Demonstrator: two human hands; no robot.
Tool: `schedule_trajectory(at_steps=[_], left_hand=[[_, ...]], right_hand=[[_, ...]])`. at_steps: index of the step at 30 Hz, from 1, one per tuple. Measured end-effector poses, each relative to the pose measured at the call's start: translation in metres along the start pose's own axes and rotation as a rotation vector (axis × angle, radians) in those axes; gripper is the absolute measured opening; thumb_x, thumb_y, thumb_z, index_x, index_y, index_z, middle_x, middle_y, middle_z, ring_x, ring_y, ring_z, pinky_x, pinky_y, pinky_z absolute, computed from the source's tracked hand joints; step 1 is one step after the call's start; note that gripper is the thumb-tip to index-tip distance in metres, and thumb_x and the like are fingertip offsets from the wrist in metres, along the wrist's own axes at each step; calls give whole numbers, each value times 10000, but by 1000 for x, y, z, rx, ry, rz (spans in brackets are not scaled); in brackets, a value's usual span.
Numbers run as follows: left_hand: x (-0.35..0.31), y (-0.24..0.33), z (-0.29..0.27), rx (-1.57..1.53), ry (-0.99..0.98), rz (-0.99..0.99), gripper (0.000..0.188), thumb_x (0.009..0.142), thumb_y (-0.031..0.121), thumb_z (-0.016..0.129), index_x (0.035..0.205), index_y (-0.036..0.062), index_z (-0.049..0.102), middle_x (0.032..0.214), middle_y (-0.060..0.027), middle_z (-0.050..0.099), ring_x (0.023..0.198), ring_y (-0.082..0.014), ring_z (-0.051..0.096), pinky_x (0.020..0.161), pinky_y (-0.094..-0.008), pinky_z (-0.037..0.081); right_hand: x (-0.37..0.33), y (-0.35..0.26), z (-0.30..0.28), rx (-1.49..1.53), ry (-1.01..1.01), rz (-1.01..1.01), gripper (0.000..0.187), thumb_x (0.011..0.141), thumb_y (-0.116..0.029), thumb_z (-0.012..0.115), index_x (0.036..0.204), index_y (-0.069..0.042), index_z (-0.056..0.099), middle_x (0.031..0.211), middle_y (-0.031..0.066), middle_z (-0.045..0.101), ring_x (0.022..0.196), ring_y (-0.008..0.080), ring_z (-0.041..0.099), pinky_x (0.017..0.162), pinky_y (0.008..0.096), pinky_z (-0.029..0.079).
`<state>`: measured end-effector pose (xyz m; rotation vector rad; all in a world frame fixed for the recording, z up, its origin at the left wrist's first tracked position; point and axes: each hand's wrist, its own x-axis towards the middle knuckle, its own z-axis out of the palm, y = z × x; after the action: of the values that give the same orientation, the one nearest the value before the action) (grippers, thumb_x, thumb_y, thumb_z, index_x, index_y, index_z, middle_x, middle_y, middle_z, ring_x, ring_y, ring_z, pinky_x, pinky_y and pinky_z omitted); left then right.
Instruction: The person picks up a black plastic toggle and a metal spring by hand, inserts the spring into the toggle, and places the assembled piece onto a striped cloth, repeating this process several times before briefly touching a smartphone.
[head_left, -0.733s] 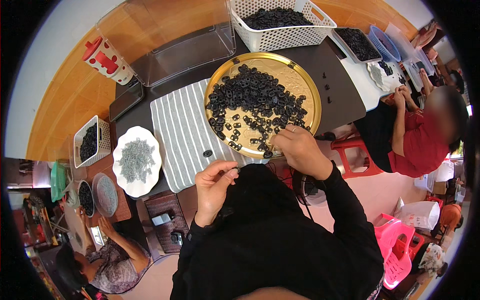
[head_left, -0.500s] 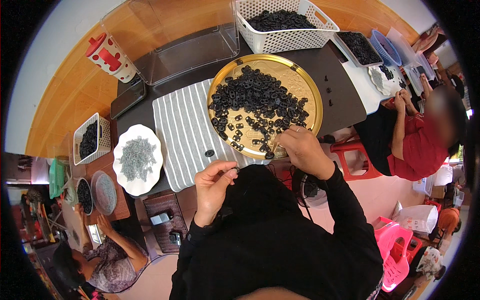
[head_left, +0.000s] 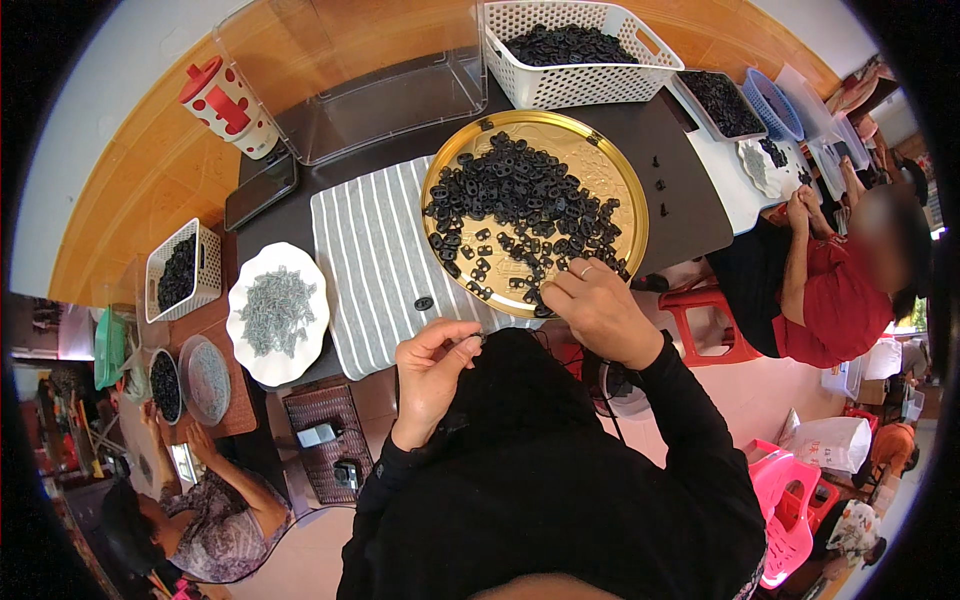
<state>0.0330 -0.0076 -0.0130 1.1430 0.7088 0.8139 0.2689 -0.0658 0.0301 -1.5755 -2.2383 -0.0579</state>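
My left hand [head_left: 432, 378] is raised over my lap near the cloth's front edge, thumb and fingers pinched on a small dark piece [head_left: 483, 337], partly hidden by the fingertips. At the near rim of a round gold tray [head_left: 622, 165], my right hand [head_left: 605, 315] has its fingers curled together and lowered among small black two-holed plastic pieces [head_left: 520, 190]. A black piece shows at these fingertips, but their grip is partly hidden. One black oval piece [head_left: 424, 303] lies alone on the grey-and-white striped cloth [head_left: 370, 260].
Left of the cloth stands a white scalloped dish [head_left: 240, 325] of small clear-grey parts. Behind are a phone [head_left: 262, 193], a spotted tumbler [head_left: 228, 108], a clear bin [head_left: 370, 110] and a white basket [head_left: 590, 88] of black pieces. Co-workers sit left and right; a red stool [head_left: 705, 325] stands at right.
My right hand's fingers have curled in and shifted slightly left at the tray's near rim. The left hand keeps its pinch, nearly still. The whole view has shifted slightly.
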Motion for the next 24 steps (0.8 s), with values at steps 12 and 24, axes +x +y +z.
schedule_trajectory(at_steps=[12,24], left_hand=[[20,13,34,195,-73,150,127,863,-12,646,984,-27,681,833,-29,580,683,-70,511,595,-208,399],[48,7,58,275,-191,146,91,871,-28,625,942,-32,683,826,-26,587,747,-88,548,667,-222,446]], right_hand=[[-6,-2,12,605,257,319,257,752,120,592,979,7,549,835,95,592,699,211,603,624,261,477],[0,-8,14,562,509,153,327,699,141,645,972,-5,539,782,114,593,666,237,607,550,307,478]])
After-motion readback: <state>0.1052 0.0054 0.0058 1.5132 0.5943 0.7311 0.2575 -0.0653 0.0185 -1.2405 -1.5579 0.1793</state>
